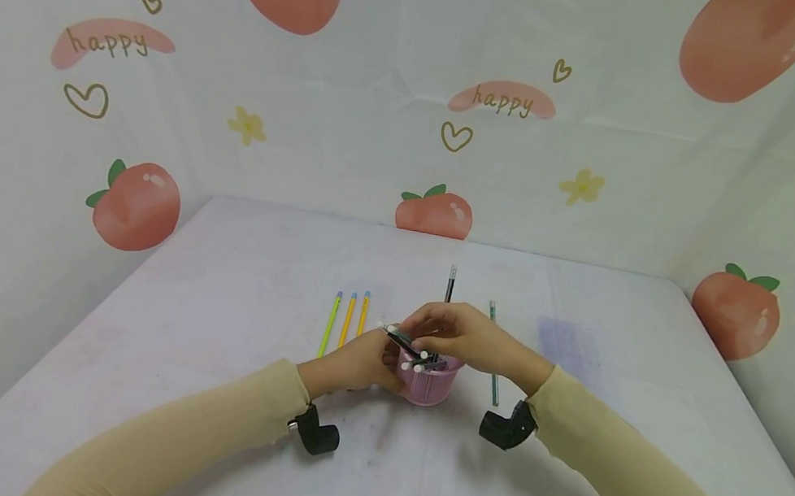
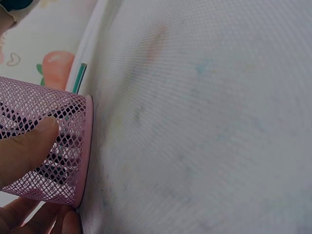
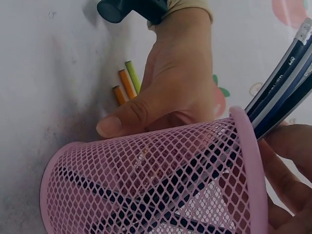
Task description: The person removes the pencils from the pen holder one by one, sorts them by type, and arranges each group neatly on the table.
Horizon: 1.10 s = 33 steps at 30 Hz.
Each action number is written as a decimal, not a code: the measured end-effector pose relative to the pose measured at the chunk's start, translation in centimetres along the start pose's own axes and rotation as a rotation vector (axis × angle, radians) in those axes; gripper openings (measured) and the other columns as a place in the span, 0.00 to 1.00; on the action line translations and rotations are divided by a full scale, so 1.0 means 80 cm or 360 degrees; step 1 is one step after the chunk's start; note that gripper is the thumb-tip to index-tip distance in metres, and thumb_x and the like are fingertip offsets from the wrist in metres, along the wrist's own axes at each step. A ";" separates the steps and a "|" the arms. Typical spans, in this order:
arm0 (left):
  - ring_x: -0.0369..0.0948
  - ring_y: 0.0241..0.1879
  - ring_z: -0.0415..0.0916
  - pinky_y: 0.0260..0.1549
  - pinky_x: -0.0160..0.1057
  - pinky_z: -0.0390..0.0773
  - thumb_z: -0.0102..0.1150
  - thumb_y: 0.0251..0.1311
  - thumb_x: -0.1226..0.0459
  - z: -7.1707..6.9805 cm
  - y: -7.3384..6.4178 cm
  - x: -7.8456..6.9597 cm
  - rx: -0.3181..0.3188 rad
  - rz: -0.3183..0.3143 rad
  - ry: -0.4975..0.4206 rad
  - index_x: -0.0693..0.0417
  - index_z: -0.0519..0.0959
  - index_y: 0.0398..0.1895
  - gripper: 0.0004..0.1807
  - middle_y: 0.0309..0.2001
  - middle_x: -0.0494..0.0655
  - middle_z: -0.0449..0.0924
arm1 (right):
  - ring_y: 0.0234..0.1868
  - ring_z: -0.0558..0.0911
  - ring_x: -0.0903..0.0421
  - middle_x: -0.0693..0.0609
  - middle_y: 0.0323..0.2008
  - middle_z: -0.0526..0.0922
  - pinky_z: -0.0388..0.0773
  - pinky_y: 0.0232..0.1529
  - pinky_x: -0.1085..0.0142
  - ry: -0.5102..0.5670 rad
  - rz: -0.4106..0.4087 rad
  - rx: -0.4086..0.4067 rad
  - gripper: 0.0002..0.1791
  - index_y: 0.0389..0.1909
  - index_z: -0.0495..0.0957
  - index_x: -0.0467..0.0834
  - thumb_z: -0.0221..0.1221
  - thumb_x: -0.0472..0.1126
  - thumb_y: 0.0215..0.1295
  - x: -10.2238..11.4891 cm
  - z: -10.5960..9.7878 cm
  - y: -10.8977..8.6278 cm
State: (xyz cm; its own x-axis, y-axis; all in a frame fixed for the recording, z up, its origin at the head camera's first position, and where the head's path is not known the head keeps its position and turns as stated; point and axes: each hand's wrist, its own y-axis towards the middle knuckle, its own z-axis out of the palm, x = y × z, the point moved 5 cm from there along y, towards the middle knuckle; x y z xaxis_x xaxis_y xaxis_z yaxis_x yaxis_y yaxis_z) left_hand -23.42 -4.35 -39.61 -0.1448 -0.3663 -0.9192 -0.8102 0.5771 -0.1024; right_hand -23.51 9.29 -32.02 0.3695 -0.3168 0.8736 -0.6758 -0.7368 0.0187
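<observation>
A pink mesh pencil cup (image 1: 429, 387) stands upright on the table, with several dark pencils (image 3: 279, 92) slanting out of its mouth. My left hand (image 1: 358, 360) grips the cup from the left; its thumb (image 2: 30, 148) presses the mesh wall and the other fingers curl round the far side. Over the rim, my right hand (image 1: 477, 340) bends its fingers around the dark pencils, close above the opening. White-tipped pencil ends (image 1: 420, 357) point toward the front left. One black pencil (image 1: 450, 285) sticks up behind the right hand, its lower part partly hidden.
Left of the cup lie a green pencil (image 1: 329, 324) and two yellow-orange pencils (image 1: 347, 320), partly covered by the left arm. A dark green pencil (image 1: 495, 386) lies to the right, under the right forearm. A printed cloth wall (image 1: 347, 169) rises behind the table.
</observation>
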 end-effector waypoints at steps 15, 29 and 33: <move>0.50 0.60 0.74 0.60 0.44 0.76 0.74 0.43 0.73 -0.001 0.001 0.000 -0.0013 0.0001 0.0050 0.60 0.71 0.59 0.36 0.59 0.53 0.76 | 0.43 0.83 0.58 0.49 0.43 0.84 0.82 0.46 0.69 -0.0079 0.0033 -0.0081 0.08 0.43 0.80 0.42 0.62 0.34 0.63 -0.005 0.000 0.003; 0.51 0.59 0.75 0.60 0.44 0.75 0.73 0.42 0.75 0.001 0.003 0.003 -0.0029 0.0030 0.0034 0.64 0.70 0.57 0.35 0.57 0.57 0.77 | 0.43 0.84 0.59 0.52 0.40 0.84 0.83 0.48 0.65 0.0079 -0.0282 -0.0572 0.09 0.41 0.77 0.37 0.63 0.32 0.61 0.012 -0.041 -0.015; 0.50 0.59 0.75 0.61 0.45 0.75 0.74 0.41 0.74 0.001 0.003 0.002 -0.0030 0.0036 0.0048 0.63 0.70 0.58 0.37 0.57 0.56 0.77 | 0.43 0.85 0.61 0.55 0.40 0.85 0.84 0.47 0.64 0.0272 -0.0433 -0.0698 0.09 0.41 0.75 0.33 0.61 0.29 0.61 0.022 -0.060 -0.026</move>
State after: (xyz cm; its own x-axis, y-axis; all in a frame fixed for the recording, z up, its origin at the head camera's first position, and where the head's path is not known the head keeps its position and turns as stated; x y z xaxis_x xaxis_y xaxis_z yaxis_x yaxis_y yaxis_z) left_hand -23.61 -4.17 -39.83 -0.1801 -0.3752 -0.9093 -0.8169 0.5720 -0.0742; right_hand -24.50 13.15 -28.23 0.4836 -0.0208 0.8750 -0.7866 -0.4488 0.4241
